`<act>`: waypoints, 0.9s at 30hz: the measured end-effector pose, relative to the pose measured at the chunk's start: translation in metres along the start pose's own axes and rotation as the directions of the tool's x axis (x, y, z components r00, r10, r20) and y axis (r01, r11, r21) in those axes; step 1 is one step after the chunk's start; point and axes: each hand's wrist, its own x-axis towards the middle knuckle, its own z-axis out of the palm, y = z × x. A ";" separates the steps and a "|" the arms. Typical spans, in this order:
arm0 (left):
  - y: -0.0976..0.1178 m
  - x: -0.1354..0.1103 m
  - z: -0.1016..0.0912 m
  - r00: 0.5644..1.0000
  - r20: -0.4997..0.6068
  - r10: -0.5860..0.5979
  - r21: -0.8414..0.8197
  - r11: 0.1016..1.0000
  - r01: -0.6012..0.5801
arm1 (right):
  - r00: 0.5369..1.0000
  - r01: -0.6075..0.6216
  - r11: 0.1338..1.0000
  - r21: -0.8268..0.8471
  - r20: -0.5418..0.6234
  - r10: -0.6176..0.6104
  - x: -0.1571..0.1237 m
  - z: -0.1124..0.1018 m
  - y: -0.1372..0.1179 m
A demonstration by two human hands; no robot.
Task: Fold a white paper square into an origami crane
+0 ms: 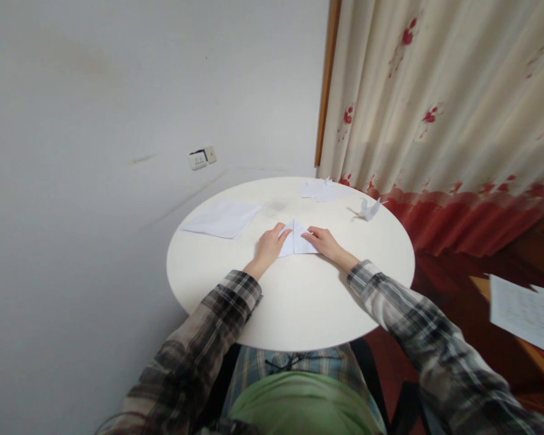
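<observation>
A folded sheet of white paper [294,243], triangular with a seam down its middle, lies on the round white table [294,308]. On its left side my left hand [272,243] is closed, the thumb on top and the other fingers partly hidden at the edge. My right hand [323,240] grips the opposite side, its thumb and index finger on the paper. Both wrists rest near the tabletop.
A stack of white paper [222,219] lies at the table's left. Torn paper pieces [317,190] are at the back, and a folded paper crane [369,209] stands at the right. A wall is close on the left, a curtain [435,121] behind. Printed sheets [526,314] lie off to the right.
</observation>
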 end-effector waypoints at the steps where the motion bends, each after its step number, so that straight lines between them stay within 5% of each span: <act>1: 0.000 0.000 0.000 1.000 0.006 -0.002 0.007 1.000 0.002 | 1.000 0.003 1.000 -0.010 0.000 -0.003 0.000 0.000 -0.001; 14: 0.000 0.000 0.000 1.000 0.015 -0.008 0.008 1.000 0.008 | 1.000 0.019 0.998 -0.067 -0.010 -0.020 0.001 -0.002 -0.002; 20: 0.001 -0.002 -0.001 0.998 -0.039 0.046 -0.141 0.989 -0.051 | 0.990 -0.069 0.994 -0.085 -0.127 0.058 0.004 -0.004 0.002; 27: -0.001 -0.002 0.005 0.987 0.046 0.153 -0.142 0.979 -0.145 | 0.950 -0.158 0.987 -0.028 -0.275 0.145 0.006 -0.004 0.009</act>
